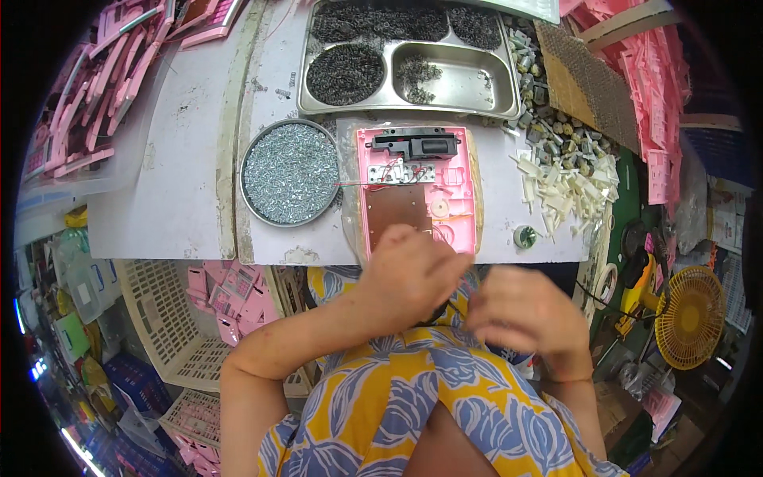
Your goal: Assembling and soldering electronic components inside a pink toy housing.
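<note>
In front of me on the white table lies a pink plastic casing (465, 195), its inside facing up. A brown circuit board (395, 208), a black plastic module (415, 145) and thin red and white wires are fitted in it. My left hand (413, 274) is over the casing's near edge, its fingers curled closed; what they hold, if anything, is hidden. To its right, just off the table edge, my right hand (528, 312) is blurred by motion, with its fingers bent. Whether it holds anything does not show.
A round dish of small screws (290, 171) stands left of the casing. Behind is a steel tray (455, 109) with dark springs. White plastic pieces (568, 191) and metal parts (548, 131) lie at right. Pink casings (103, 87) pile at far left; a crate (163, 310) stands below.
</note>
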